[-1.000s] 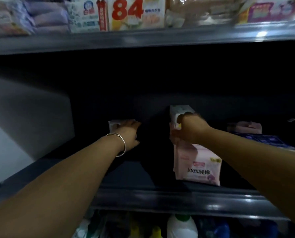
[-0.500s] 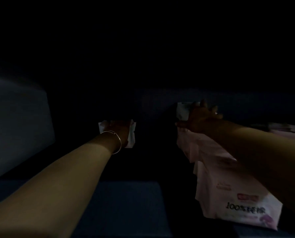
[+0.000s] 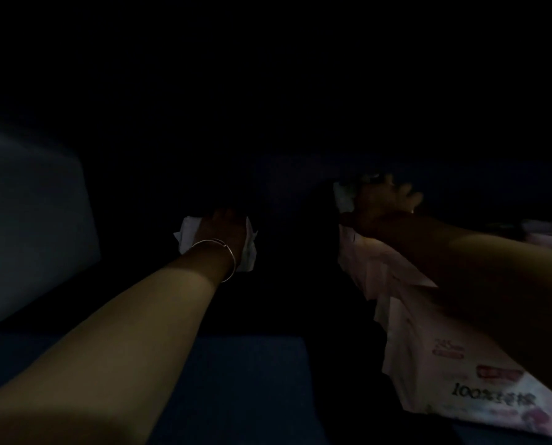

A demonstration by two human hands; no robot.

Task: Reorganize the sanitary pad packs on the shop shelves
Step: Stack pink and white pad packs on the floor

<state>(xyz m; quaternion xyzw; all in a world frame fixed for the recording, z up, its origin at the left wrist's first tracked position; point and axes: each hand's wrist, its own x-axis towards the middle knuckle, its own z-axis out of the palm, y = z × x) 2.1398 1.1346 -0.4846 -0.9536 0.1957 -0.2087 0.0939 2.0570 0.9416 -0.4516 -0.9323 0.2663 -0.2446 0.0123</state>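
Both arms reach deep into a dark shelf bay. My left hand [image 3: 224, 229], with a thin bangle at the wrist, grips a small white pack [image 3: 248, 248] at the back of the shelf. My right hand [image 3: 382, 200] grips another white pack [image 3: 343, 195] at the back, above a row of pink pad packs [image 3: 435, 364] that lie under my right forearm, the nearest one printed "100%". The fingers of both hands are mostly hidden in the dark.
The dark blue shelf floor [image 3: 252, 380] runs between my arms. A pale grey side panel [image 3: 34, 220] stands on the left. More packs [image 3: 547, 231] show dimly at the far right. The back of the bay is black.
My head has moved into the bay, so the upper shelf and front rail left the view and all turned dark. Both hands reached further back and kept hold of their white packs.
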